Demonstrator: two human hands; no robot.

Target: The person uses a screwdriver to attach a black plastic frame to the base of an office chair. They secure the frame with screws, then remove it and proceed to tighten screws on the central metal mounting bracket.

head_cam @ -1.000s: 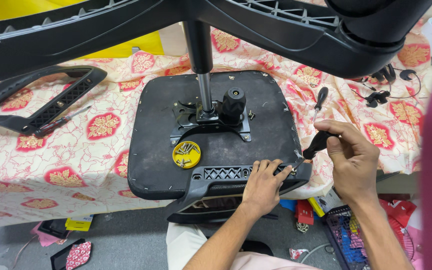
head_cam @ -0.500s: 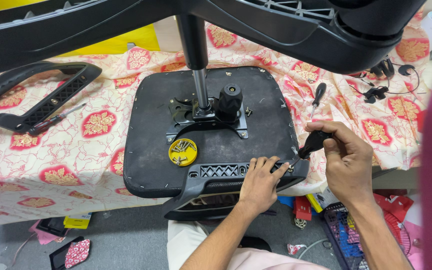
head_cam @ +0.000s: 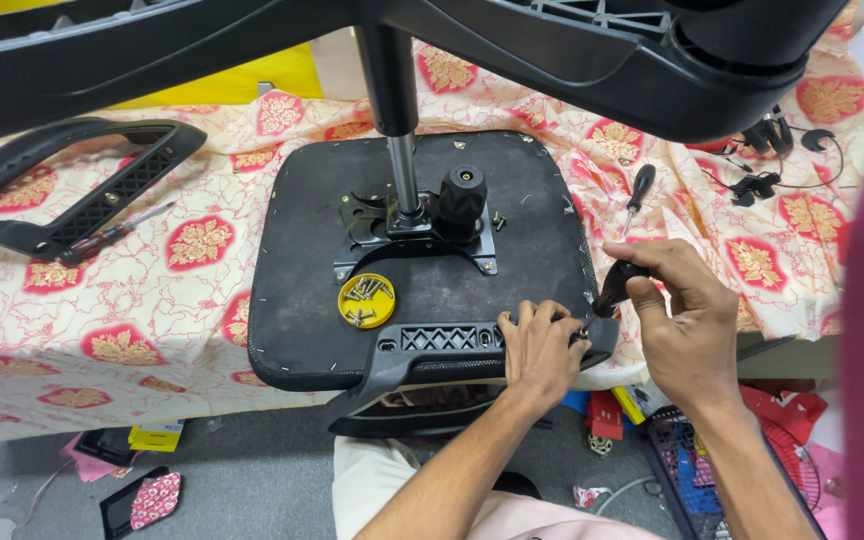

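Fastening plastic bracket onto upturned seat base; left hand pinching screw steady; right hand clenched round screwdriver; next, probably, tip seated squarely, then turned.

**your own hands, arms and clothing, seen from above**

both of your forearms are bare from the wrist to the bottom edge of the view, with no sleeve, cuff or glove on either one. your left hand carries no ring, watch or band that shows, and its fingernails are short and plain. your right hand is just as bare, wrist included. between your forearms, low in the view, you wear a pale, cream-coloured garment over your lap, with a soft pink stretch of cloth just beside it at the bottom edge. whether the pink is a separate garment cannot be told.
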